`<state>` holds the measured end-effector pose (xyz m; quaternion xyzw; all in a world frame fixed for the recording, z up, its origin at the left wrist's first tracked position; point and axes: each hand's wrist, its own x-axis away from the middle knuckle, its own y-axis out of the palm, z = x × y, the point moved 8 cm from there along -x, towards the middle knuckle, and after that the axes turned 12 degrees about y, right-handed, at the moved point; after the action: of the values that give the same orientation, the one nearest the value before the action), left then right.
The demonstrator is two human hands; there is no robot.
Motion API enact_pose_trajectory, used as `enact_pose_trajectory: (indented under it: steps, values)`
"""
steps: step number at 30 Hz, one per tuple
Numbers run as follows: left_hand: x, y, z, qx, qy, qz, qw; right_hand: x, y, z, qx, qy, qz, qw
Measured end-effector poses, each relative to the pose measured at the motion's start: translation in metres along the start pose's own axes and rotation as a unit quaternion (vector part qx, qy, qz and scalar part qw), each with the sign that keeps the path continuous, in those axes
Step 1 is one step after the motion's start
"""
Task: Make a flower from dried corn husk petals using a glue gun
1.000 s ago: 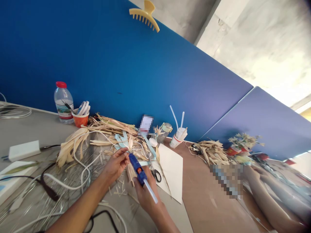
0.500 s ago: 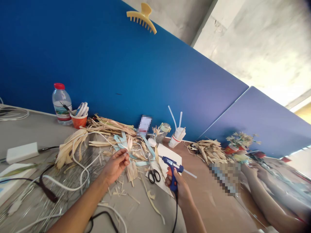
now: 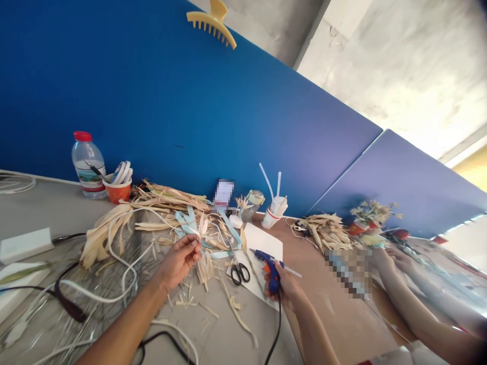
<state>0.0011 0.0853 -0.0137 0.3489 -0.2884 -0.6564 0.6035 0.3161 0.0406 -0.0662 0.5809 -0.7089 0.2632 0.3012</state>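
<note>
My left hand (image 3: 185, 256) is closed, its thumb and forefinger pinching a small pale husk flower (image 3: 203, 226) that stands up above the fingertips. In my right hand (image 3: 286, 286) is a blue glue gun (image 3: 271, 266), fingers wrapped round its handle. The gun's nozzle points left, and a clear glue stick sticks out of its back. Between the two hands lie black-handled scissors (image 3: 240, 272), partly on a white sheet (image 3: 262, 238). Light blue ribbon (image 3: 186, 223) lies loosely behind my left hand.
Dried corn husks (image 3: 171, 195) are heaped along the blue partition (image 3: 152, 101). A bottle (image 3: 88, 167), an orange cup (image 3: 117, 190) and a cup of glue sticks (image 3: 271, 218) stand there. White cable (image 3: 125, 284) winds across the left. A co-worker's arms (image 3: 414, 299) are at the right.
My right hand has turned the glue gun and shifted slightly lower and to the right. My left hand keeps its pinch in nearly the same place. The whole view has moved a little.
</note>
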Motion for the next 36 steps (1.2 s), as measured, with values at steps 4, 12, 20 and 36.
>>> enact_pose_trajectory:
  steps: [4,12,20,36]
  values:
    - [0.001,0.002,0.001,0.000,-0.002,0.000,1.000,0.020,-0.022,-0.020,0.293,-0.069,0.182,0.936]
    - [0.006,0.013,-0.001,-0.012,-0.025,-0.024,0.999,0.092,0.086,-0.052,0.196,-0.348,0.004,0.917]
    - [0.006,0.012,0.000,-0.020,-0.019,-0.013,1.000,0.087,0.193,-0.059,0.048,-0.355,-0.104,0.928]
    - [0.015,0.021,-0.019,-0.053,-0.097,-0.073,0.991,0.066,0.220,-0.041,-0.116,-0.205,-0.343,0.909]
